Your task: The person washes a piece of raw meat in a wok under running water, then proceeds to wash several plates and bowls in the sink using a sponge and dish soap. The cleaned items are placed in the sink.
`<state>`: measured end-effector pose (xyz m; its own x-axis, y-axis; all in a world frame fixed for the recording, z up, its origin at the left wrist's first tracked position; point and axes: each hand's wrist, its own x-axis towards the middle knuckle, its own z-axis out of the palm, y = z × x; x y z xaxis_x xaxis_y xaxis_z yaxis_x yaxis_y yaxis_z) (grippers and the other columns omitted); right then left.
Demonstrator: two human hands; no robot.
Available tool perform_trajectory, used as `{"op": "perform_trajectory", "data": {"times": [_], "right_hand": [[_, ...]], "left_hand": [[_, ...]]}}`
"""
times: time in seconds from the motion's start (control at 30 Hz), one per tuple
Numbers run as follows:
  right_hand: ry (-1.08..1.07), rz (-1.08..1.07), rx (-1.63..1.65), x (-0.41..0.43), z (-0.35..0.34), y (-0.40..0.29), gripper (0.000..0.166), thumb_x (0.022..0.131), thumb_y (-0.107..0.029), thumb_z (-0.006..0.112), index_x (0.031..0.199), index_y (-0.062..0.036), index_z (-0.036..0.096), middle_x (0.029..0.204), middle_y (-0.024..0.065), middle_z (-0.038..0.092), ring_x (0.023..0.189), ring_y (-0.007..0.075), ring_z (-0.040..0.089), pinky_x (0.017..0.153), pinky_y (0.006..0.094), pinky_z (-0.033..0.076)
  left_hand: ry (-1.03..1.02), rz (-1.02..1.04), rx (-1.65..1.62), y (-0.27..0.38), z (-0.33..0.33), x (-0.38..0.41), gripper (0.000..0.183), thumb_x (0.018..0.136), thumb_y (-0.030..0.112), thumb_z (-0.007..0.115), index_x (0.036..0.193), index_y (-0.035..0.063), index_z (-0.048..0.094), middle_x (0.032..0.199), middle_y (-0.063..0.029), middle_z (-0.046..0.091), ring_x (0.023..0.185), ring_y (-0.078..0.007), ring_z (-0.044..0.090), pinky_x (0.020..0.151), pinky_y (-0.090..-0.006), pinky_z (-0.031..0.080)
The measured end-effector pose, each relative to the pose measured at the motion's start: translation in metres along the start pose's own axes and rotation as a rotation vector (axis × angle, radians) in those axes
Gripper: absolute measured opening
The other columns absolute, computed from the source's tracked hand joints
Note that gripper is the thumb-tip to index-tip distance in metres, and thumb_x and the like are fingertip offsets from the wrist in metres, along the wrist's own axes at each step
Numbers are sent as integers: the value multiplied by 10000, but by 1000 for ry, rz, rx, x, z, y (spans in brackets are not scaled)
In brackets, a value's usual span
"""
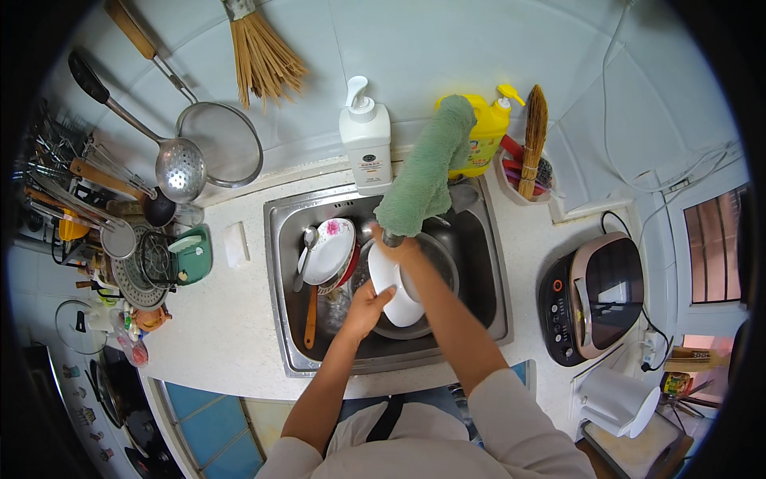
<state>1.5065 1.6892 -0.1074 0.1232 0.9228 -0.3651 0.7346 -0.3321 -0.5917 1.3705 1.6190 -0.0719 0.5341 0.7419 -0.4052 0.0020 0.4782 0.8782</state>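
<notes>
Over the sink [278, 335], my left hand [365, 308] grips the near edge of a white dish [398, 308], thumb on top. The dish is tilted above a round metal basin [449, 263]. My right hand [392, 245] is blurred at the dish's far side, partly behind the faucet's green cloth cover [422, 173]; whether it grips the dish is unclear. Left of the basin, a flower-patterned white dish [326, 257] leans on a red bowl [350, 269]. A metal spoon [308, 248] rests on it, and a wooden handle [311, 320] sticks out below.
Behind the sink stand a white pump bottle [365, 141] and a yellow pump jug [494, 135]. A brush [532, 143] stands in a holder at right. An electric appliance [592, 296] sits on the right counter. Strainers [221, 143] and ladles hang at left, above a green container [197, 257].
</notes>
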Motion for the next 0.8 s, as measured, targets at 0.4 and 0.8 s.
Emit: {"op": "perform_trajectory", "data": {"times": [0.4,0.8], "right_hand": [[722,-84,222,-104,54,29,429,846,-211,334,1189,47,327,1235,202,324,1174,325,265,953,383,212],[371,-156,46,-62,1,24,454,822,-306,381,1145,12,394,1236,163,341,1149,281,318,913,423,253]], "left_hand": [[333,86,-708,-17,3,24,248,797,86,493,1031,20,445,934,-63,544,780,-134,559,624,-231,481],[166,38,-550,-7,5,19,305,806,96,480,1099,41,417,961,-52,535,841,-118,530,638,-206,455]]}}
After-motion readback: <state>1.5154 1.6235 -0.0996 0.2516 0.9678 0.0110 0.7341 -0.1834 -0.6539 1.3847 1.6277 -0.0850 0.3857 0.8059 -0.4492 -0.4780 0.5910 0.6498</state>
